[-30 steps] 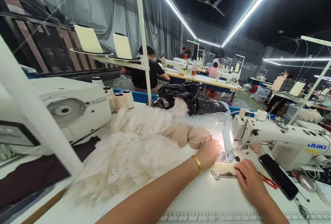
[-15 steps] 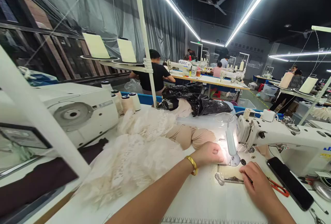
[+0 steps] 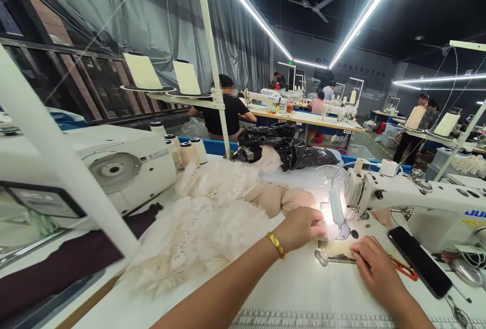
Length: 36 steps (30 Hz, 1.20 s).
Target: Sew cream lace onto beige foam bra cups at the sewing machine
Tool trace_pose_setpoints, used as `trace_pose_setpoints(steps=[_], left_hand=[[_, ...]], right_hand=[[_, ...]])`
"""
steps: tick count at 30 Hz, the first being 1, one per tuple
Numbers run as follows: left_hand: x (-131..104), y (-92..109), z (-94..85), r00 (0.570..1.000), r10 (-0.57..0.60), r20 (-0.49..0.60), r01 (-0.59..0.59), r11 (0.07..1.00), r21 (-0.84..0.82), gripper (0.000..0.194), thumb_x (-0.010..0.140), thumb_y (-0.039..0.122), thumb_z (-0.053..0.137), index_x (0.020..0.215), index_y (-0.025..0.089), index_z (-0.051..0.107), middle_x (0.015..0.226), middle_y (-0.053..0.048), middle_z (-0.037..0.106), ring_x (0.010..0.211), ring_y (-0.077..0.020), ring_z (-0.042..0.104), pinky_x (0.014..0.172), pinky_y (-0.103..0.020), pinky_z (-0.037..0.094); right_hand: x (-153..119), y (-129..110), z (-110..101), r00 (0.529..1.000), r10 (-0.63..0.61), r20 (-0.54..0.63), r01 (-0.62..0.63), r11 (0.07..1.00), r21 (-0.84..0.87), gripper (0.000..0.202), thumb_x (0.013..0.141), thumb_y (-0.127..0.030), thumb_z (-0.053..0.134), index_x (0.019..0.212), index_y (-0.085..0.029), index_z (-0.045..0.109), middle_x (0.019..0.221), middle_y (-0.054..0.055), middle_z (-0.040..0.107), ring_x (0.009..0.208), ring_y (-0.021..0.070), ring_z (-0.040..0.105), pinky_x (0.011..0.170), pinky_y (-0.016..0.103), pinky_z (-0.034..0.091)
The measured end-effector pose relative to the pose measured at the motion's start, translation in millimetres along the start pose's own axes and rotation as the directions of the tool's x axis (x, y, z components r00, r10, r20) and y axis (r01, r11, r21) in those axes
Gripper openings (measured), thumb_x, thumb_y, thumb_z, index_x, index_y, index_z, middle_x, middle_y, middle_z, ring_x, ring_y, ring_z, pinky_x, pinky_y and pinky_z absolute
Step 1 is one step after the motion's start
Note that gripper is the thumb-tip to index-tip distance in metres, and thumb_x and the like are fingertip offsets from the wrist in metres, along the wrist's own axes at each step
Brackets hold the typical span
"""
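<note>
Beside the lit needle area of the white sewing machine (image 3: 413, 190) is my left hand (image 3: 299, 229), wearing a gold bracelet; its fingertips are pinched together, and what they hold does not show. My right hand (image 3: 375, 271) rests lower on the table, fingers curled in at the end of a slim dark metal piece with a shiny rounded tip (image 3: 322, 257). Whether it grips that piece cannot be seen. An orange-handled tool (image 3: 404, 268) lies partly behind my right hand. Left of my left hand are beige pleated cups (image 3: 298, 200) and a heap of cream lace fabric (image 3: 205, 228).
A black phone (image 3: 419, 260) lies right of my right hand. Along the table's front edge runs a clear ruler (image 3: 304, 318). Black plastic bags (image 3: 304, 154) sit behind the fabric. Thread cones (image 3: 198, 151) and another machine (image 3: 125, 167) stand left. Co-workers are farther back.
The view has shifted slightly, showing more of the ruler. My left hand's fingers have turned a little near the needle area. My right hand stays in nearly the same place.
</note>
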State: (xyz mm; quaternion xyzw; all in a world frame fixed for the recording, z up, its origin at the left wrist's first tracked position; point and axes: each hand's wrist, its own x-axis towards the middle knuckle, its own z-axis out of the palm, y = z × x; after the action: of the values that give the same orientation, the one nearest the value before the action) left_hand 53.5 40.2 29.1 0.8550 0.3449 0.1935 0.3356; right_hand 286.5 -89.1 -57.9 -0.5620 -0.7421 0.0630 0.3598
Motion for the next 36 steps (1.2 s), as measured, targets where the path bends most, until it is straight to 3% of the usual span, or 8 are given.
trace_pose_setpoints(steps=[3, 6, 11, 16, 21, 28, 31, 36], left_hand=[[-32.4, 18.4, 7.8, 0.995, 0.078, -0.068, -0.071, 0.992, 0.109, 0.025, 0.085, 0.017, 0.060, 0.060, 0.018, 0.052, 0.061, 0.002, 0.054, 0.064, -0.0153, 0.047, 0.063, -0.028, 0.028], [-72.8, 31.3, 25.5, 0.974, 0.219, -0.057, -0.218, 0.976, 0.022, 0.022, 0.095, 0.026, 0.055, 0.077, 0.021, 0.067, 0.076, 0.000, 0.069, 0.073, -0.0172, 0.060, 0.069, -0.027, 0.040], [-121.9, 27.0, 40.3, 0.982, 0.102, -0.162, -0.151, 0.932, -0.331, 0.029, 0.104, 0.039, 0.048, 0.114, 0.026, 0.072, 0.111, -0.005, 0.075, 0.100, -0.0208, 0.068, 0.090, -0.029, 0.051], [-134.8, 13.7, 35.2, 0.967, -0.057, -0.248, -0.042, 0.925, -0.377, 0.033, 0.096, 0.045, 0.062, 0.123, 0.028, 0.071, 0.142, -0.008, 0.060, 0.132, -0.0297, 0.053, 0.106, -0.038, 0.045], [-137.2, 18.2, 46.1, 0.994, -0.076, 0.081, 0.111, 0.659, -0.744, 0.050, 0.095, 0.062, 0.059, 0.117, 0.020, 0.073, 0.103, -0.009, 0.073, 0.095, -0.0245, 0.065, 0.084, -0.034, 0.052], [-142.3, 26.7, 79.9, 0.996, -0.075, 0.051, 0.077, 0.409, -0.909, 0.068, 0.081, 0.080, 0.063, 0.105, 0.017, 0.069, 0.086, -0.004, 0.065, 0.078, -0.0178, 0.058, 0.073, -0.028, 0.048], [-144.1, 34.2, 84.9, 0.992, -0.130, -0.002, 0.066, 0.513, -0.856, 0.051, 0.078, 0.065, 0.078, 0.091, 0.017, 0.065, 0.080, -0.001, 0.062, 0.073, -0.0154, 0.055, 0.068, -0.025, 0.045], [-147.4, 40.7, 82.7, 0.972, -0.125, -0.200, -0.008, 0.830, -0.558, 0.030, 0.091, 0.045, 0.068, 0.079, 0.018, 0.062, 0.076, -0.001, 0.059, 0.075, -0.0163, 0.053, 0.070, -0.026, 0.044]], right_hand=[[-8.0, -29.2, 1.9, 0.993, 0.090, 0.073, -0.106, 0.957, 0.271, 0.028, 0.106, -0.040, 0.042, 0.128, -0.028, 0.056, 0.101, 0.007, 0.063, 0.091, 0.0235, 0.062, 0.080, 0.040, 0.053], [-15.7, -64.8, 14.8, 0.959, 0.157, 0.236, -0.269, 0.767, 0.582, 0.064, 0.100, -0.056, 0.053, 0.153, -0.029, 0.029, 0.115, 0.008, 0.064, 0.100, 0.0236, 0.065, 0.084, 0.038, 0.056], [-26.0, -95.0, 33.7, 0.938, 0.293, 0.184, -0.343, 0.714, 0.610, 0.032, 0.098, -0.054, 0.058, 0.111, -0.024, 0.060, 0.107, 0.005, 0.066, 0.108, 0.0252, 0.061, 0.097, 0.037, 0.049], [-44.8, -99.8, 27.1, 0.934, 0.294, 0.200, -0.353, 0.692, 0.630, 0.031, 0.100, -0.049, 0.056, 0.122, -0.028, 0.059, 0.113, 0.005, 0.065, 0.106, 0.0250, 0.061, 0.086, 0.032, 0.051], [-59.1, -106.4, 20.3, 0.933, 0.299, 0.200, -0.346, 0.594, 0.726, 0.027, 0.100, -0.047, 0.058, 0.122, -0.031, 0.057, 0.114, 0.003, 0.063, 0.099, 0.0209, 0.059, 0.084, 0.029, 0.048], [-68.0, -111.6, 29.6, 0.905, 0.385, 0.180, -0.356, 0.455, 0.816, 0.025, 0.095, -0.048, 0.067, 0.107, -0.028, 0.058, 0.094, -0.002, 0.061, 0.078, 0.0148, 0.053, 0.067, 0.023, 0.045], [-71.1, -114.8, 27.0, 0.916, 0.363, 0.170, -0.353, 0.528, 0.773, 0.024, 0.097, -0.050, 0.064, 0.103, -0.027, 0.061, 0.088, -0.001, 0.061, 0.080, 0.0174, 0.057, 0.070, 0.026, 0.049], [-73.4, -125.2, 10.3, 0.970, 0.242, 0.017, -0.203, 0.771, 0.603, 0.032, 0.103, -0.053, 0.049, 0.115, -0.030, 0.067, 0.143, 0.008, 0.050, 0.139, 0.0278, 0.040, 0.116, 0.045, 0.033]])
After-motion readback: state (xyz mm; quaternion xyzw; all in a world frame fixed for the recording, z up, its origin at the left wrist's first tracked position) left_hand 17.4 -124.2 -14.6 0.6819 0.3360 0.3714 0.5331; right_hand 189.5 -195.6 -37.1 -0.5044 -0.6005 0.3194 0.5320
